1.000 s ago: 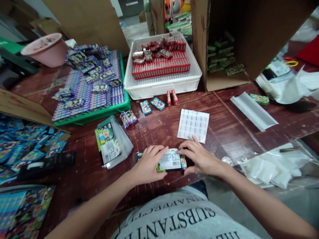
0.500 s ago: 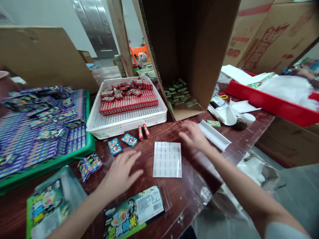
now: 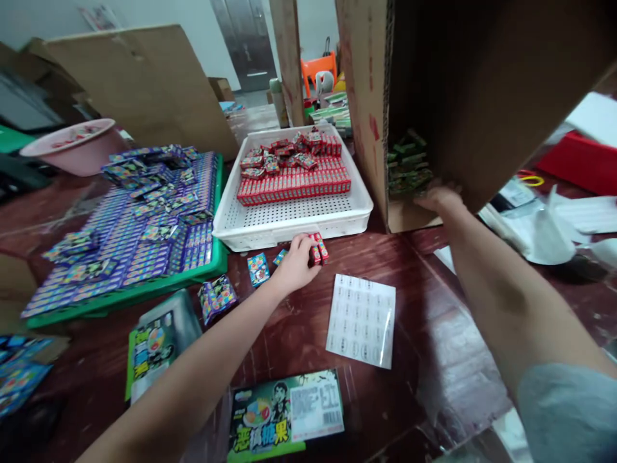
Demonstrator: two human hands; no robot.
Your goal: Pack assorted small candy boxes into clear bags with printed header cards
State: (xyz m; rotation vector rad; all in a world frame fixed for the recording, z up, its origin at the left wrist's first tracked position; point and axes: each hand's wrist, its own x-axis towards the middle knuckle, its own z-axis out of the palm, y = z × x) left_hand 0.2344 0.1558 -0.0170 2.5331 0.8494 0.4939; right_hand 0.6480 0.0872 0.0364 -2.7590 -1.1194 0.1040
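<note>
My left hand [image 3: 297,262] is closed, its fingertips at two small red boxes [image 3: 319,248] in front of the white basket. My right hand [image 3: 441,196] reaches into the open cardboard box [image 3: 369,116], beside small green packets [image 3: 409,168]; its fingers are dim and blurred. Blue packets [image 3: 259,269] and a purple packet [image 3: 216,298] lie left of my left hand. A sheet of clear round stickers [image 3: 361,319] rests on the table between my arms. Nearer me is a green-and-black printed candy package [image 3: 286,415], and another such package [image 3: 161,341] lies left of it.
The white basket [image 3: 294,238] holds rows of red boxes. At the left, a green tray [image 3: 219,257] is filled with purple packets, with a pink basin [image 3: 77,148] behind. A red bin [image 3: 573,164] stands at the far right, near white packaging pieces [image 3: 544,228].
My left hand has moved forward to the two red boxes and closed there. My right hand has gone from the table into the cardboard box. The view has turned left.
</note>
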